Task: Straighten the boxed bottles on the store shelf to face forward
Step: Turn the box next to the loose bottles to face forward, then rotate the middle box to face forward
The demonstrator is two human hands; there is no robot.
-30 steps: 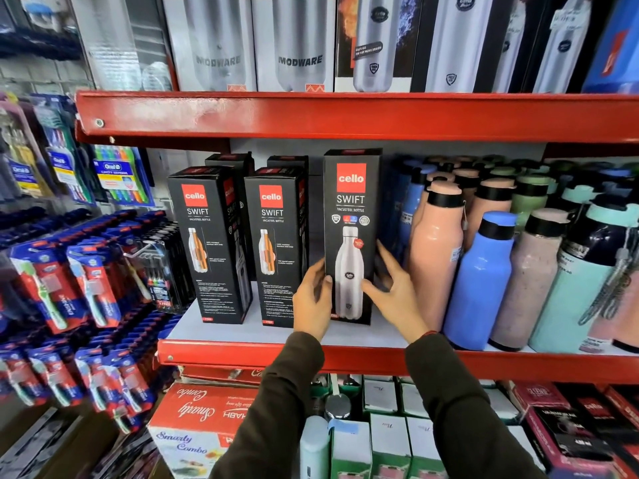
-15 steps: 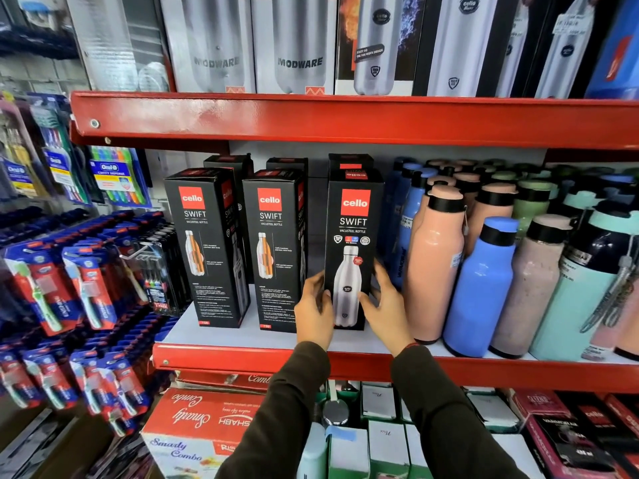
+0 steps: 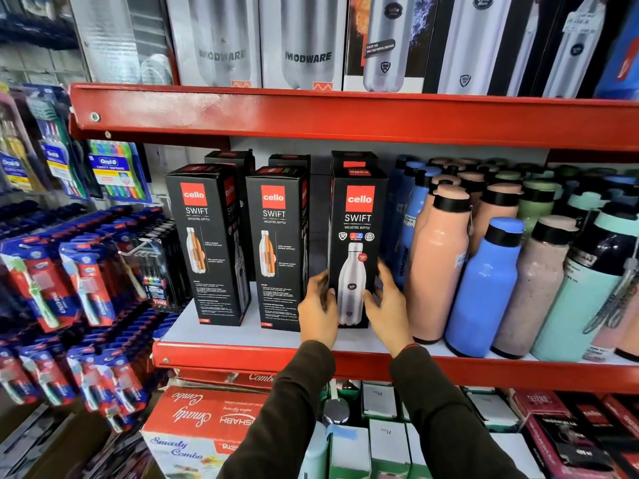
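Note:
Three black boxed bottles stand in a front row on the red shelf (image 3: 242,357). The right box (image 3: 358,216) shows its front panel with a silver bottle picture. My left hand (image 3: 316,305) presses its lower left edge and my right hand (image 3: 389,305) its lower right edge, so both hands grip it. The middle box (image 3: 276,243) and the left box (image 3: 207,243) are turned slightly, each showing part of a side panel. More black boxes (image 3: 352,159) stand behind them.
Loose pink, blue and mint bottles (image 3: 484,288) crowd the shelf just right of the held box. Toothbrush packs (image 3: 86,288) hang at the left. Tall boxed flasks (image 3: 304,39) fill the shelf above. Cartons and small boxes (image 3: 200,426) sit below.
The right box has come down from a raised position and now stands on the shelf in line with the other two. Both hands stayed on its lower sides.

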